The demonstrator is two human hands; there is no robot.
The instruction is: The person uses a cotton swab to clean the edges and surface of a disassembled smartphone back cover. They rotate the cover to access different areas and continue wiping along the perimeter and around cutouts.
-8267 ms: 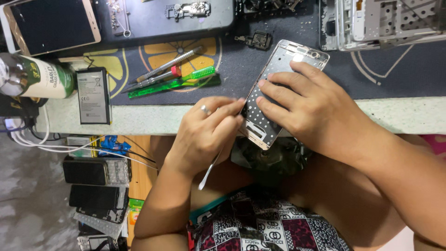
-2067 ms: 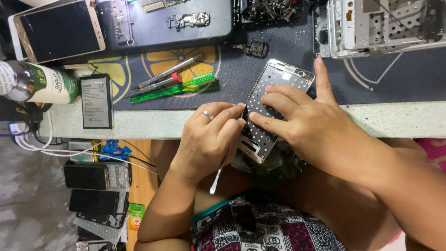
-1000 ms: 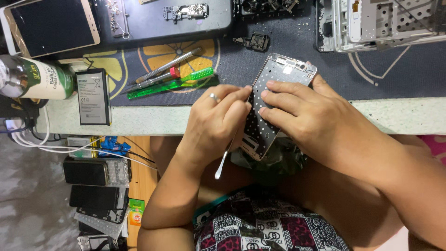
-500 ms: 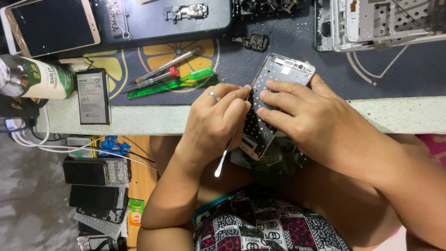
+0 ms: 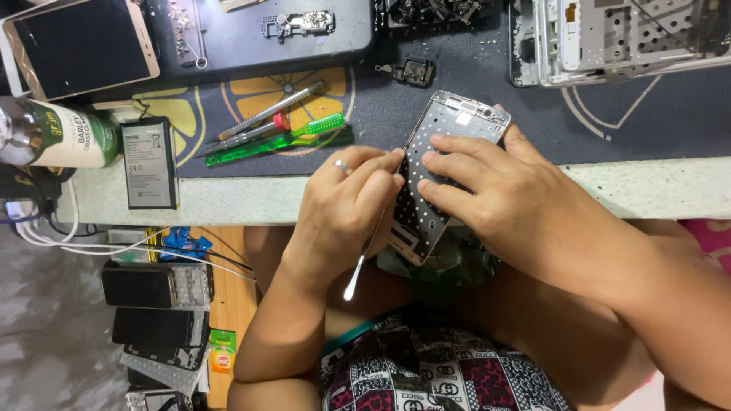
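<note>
Nearest the camera is a lap in patterned cloth [image 5: 426,365], and both forearms rise from it toward the tabletop [image 5: 647,190] edge. The left hand [image 5: 343,213], a ring on one finger, has its fingers pinched narrow around a thin white stick tool [image 5: 364,255]; the tool's rounded end hangs down toward the lap while its upper end meets the phone frame [image 5: 438,175]. The right hand [image 5: 495,198] holds that frame from the right, fingers spread over its perforated metal face and the thumb behind its far edge. The frame is tilted, its lower end out past the tabletop edge over the lap, its upper end above the dark work mat [image 5: 457,114].

Farther on the mat, left of the hands, lie a green pry tool [image 5: 282,141] and a metal screwdriver [image 5: 266,114] side by side. A flat battery [image 5: 148,164] lies near the tabletop edge, beside a green-and-white bottle [image 5: 61,137] on its side. At the far left lies a phone [image 5: 80,46] with a dark screen; at the far right, more bare phone frames [image 5: 624,34].
</note>
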